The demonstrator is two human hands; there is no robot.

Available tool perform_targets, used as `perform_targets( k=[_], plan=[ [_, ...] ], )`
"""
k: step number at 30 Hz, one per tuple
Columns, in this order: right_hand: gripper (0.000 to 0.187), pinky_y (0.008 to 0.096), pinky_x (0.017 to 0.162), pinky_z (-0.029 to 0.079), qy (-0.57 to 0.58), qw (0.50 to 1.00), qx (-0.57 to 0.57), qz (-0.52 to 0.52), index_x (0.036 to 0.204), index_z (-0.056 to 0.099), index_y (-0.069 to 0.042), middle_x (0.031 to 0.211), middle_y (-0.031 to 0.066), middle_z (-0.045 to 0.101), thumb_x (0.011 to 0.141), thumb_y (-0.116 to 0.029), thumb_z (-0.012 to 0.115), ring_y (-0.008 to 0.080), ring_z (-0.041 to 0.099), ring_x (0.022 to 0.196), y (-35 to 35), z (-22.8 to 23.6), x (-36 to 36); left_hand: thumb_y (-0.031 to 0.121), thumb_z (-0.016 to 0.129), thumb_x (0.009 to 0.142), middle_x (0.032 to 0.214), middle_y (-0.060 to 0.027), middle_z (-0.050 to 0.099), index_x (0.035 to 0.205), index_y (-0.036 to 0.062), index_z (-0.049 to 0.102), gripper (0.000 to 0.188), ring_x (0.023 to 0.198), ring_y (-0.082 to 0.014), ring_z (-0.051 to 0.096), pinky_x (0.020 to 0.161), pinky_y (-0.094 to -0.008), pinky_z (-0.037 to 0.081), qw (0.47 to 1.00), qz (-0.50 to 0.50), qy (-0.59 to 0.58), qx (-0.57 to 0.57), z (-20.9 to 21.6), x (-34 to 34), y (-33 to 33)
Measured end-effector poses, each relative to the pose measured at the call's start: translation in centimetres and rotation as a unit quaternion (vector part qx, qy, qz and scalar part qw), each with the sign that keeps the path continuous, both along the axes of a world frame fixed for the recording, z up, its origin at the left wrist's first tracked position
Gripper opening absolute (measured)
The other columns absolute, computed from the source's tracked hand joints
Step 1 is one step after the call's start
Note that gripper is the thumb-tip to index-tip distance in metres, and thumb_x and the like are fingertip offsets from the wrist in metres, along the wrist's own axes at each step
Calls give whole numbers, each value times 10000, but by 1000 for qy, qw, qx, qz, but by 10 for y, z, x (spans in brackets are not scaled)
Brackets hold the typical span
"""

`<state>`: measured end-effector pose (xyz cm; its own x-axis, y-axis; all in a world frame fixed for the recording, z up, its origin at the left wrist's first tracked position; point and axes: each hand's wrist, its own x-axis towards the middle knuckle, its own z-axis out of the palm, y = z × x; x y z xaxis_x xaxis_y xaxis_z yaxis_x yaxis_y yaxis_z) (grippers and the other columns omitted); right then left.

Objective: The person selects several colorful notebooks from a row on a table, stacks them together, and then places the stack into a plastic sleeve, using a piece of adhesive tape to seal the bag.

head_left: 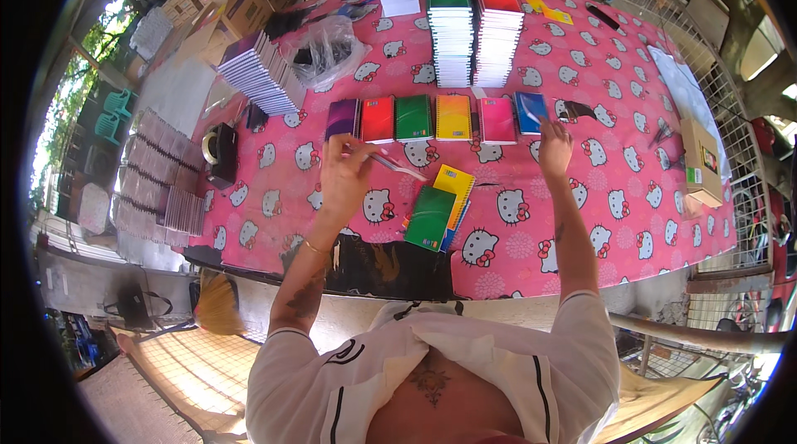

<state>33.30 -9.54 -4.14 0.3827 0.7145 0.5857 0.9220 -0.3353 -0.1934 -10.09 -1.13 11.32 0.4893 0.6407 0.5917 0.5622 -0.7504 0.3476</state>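
1 thin item (pixel 399 166) juts rightward from the pinching left hand (pixel 344 170); the right hand (pixel 555 150), grip unclear, overlaps a blue notebook (pixel 529 109).

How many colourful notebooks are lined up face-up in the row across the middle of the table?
6, left to right: purple notebook, red notebook, green notebook, yellow notebook, pink notebook and blue notebook. More may be hidden underneath.
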Motion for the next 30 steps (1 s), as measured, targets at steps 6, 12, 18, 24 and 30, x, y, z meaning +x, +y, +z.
perform_targets(
  k=[6,12,18,24,30],
  plan=[
    [289,403,717,512,59,945,-39,319,1086,680,-106,931,85,629,800,-118,719,276,619,860,-94,43,-212,-31,633,894,835,5,614,1080,47,670,204,775,-77,569,675,-231,463,869,-134,-227,-419,-22,-20,7],
    [293,370,821,512,475,852,68,212,1155,658,-83,1101,112,602,864,-45,664,277,612,1024,-100,1,-219,173,736,845,1151,-124,594,993,65,555,258,1019,-283,615,877,-374,500,970,-202,-9,-133,-138,20,-17],
    [287,350,860,503,529,840,60,102,1196,630,-53,1193,136,568,909,-55,626,266,587,1048,-108,5,-218,206,759,808,1385,-213,504,1284,69,573,530,1251,-405,507,1081,-469,410,982,81,2,-171,-128,2,80],
    [294,336,865,500,448,882,47,134,1190,630,-50,1168,123,570,896,-52,630,230,585,1021,-110,-14,-236,134,718,813,1299,-201,588,1245,70,615,449,1182,-386,576,986,-472,487,983,-27,175,-51,-140,-54,162],
    [287,354,890,498,484,863,51,135,1174,640,-55,1162,137,576,887,-47,634,262,590,1055,-112,-14,-232,66,617,884,1178,-218,651,1216,36,619,333,1043,-377,649,859,-482,533,973,-76,191,-105,-130,-49,176]
  ],
)
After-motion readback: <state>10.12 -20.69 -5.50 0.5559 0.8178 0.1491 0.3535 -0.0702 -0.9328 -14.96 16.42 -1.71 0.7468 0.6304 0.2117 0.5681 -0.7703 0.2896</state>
